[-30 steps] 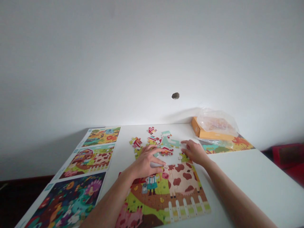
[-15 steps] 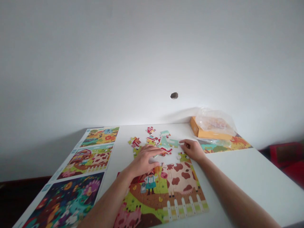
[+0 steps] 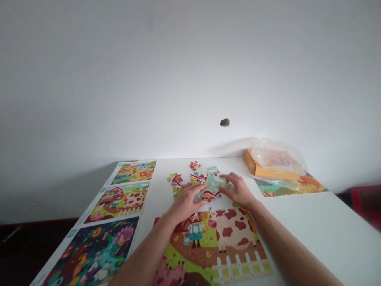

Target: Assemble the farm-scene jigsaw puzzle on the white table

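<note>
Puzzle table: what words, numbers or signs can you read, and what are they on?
None that I can read.
Blue corner label on the dark picture sheet: too small.
Orange box: mark on its end, too blurred.
Joined puzzle: no writing I can make out.

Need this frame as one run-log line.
left hand: open, beside red-roof piece | right hand: at pale-green pieces, grip unclear | joined cow section: nearer the camera | yellow box: under clear bag

Loose pieces [image 3: 212, 180] beyond unfinished puzzle [image 3: 213, 247]
</note>
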Demonstrator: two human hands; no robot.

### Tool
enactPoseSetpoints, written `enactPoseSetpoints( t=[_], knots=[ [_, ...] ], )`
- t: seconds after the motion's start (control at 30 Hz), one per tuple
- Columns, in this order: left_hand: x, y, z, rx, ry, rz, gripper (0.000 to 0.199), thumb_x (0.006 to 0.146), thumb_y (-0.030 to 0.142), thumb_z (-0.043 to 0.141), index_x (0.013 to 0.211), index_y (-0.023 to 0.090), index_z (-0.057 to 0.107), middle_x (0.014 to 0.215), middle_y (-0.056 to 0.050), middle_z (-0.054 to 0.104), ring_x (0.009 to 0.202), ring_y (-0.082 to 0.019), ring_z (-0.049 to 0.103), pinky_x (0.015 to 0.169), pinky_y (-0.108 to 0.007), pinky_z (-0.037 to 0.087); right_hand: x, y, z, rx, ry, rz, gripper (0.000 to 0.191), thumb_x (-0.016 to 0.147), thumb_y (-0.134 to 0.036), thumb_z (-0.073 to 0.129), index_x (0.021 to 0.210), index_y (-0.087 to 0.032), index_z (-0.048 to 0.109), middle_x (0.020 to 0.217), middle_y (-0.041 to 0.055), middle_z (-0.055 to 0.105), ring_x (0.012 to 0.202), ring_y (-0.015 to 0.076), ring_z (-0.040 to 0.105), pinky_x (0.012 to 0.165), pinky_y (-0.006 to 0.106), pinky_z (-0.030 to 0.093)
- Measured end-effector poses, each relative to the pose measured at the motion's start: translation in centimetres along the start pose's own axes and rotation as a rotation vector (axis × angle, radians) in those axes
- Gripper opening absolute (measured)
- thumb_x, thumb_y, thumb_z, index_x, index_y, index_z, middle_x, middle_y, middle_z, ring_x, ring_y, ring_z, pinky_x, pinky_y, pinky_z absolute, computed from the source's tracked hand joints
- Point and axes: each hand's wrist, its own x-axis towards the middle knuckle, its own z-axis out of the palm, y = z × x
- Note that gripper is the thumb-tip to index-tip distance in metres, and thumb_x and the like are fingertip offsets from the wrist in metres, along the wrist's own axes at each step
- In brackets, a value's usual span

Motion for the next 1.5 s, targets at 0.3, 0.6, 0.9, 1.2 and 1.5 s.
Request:
enactPoseSetpoints(
  t=[0.3, 0.6, 0.9, 1.2, 1.5],
  knots=[
    [-0.1, 0.5, -0.3, -0.028, 0.046, -0.024, 0.049, 0.076, 0.024, 0.068, 0.124, 0.03, 0.059, 0.113, -0.005, 0.06, 0.108, -0.023, 0.054, 0.1, -0.041, 0.044, -0.2, -1.0, -0.1, -0.026, -0.17, -0.096, 0.042, 0.076, -0.041, 0.072, 0.113, -0.025, 0.063, 0.111, 0.0081, 0.055, 0.106, 0.025, 0.053, 0.092, 0.04, 0.039],
    [-0.1, 0.5, -0.4, -0.112, 0.12, 0.002, 0.048, 0.081, 0.018, 0.061, 0.127, 0.031, 0.055, 0.116, -0.004, 0.056, 0.113, -0.02, 0.053, 0.101, -0.036, 0.045, -0.2, -0.6, 0.1, 0.102, -0.13, -0.055, 0.038, 0.075, -0.029, 0.071, 0.106, -0.019, 0.053, 0.085, 0.0003, 0.06, 0.073, 0.0157, 0.055, 0.069, 0.027, 0.039],
    [0.1, 0.5, -0.5, -0.085, 0.181, 0.035, 0.048, 0.081, 0.017, 0.063, 0.126, 0.03, 0.057, 0.116, -0.004, 0.056, 0.114, -0.02, 0.052, 0.103, -0.039, 0.044, -0.1, -0.4, 0.1, 0.113, -0.1, -0.057, 0.027, 0.081, -0.027, 0.063, 0.106, -0.02, 0.056, 0.076, -0.001, 0.06, 0.07, 0.0155, 0.053, 0.066, 0.025, 0.036],
    [0.2, -0.4, 0.1, -0.074, 0.206, 0.048, 0.047, 0.082, 0.007, 0.058, 0.124, 0.029, 0.059, 0.112, -0.005, 0.054, 0.109, -0.018, 0.054, 0.098, -0.038, 0.048, 0.0, 0.1, 0.3, 0.026, 0.021, -0.051, 0.023, 0.087, -0.035, 0.059, 0.071, -0.019, 0.054, 0.069, -0.0003, 0.059, 0.065, 0.0146, 0.05, 0.065, 0.025, 0.032],
    [0.2, -0.7, 0.3, -0.085, 0.216, 0.034, 0.041, 0.082, 0.006, 0.059, 0.116, 0.027, 0.064, 0.108, -0.005, 0.054, 0.103, -0.017, 0.056, 0.093, -0.035, 0.05, 0.0, 0.3, 0.5, 0.114, 0.037, -0.041, 0.032, 0.093, -0.035, 0.05, 0.066, -0.019, 0.054, 0.062, -0.0008, 0.058, 0.059, 0.0131, 0.05, 0.059, 0.025, 0.03]
  ],
)
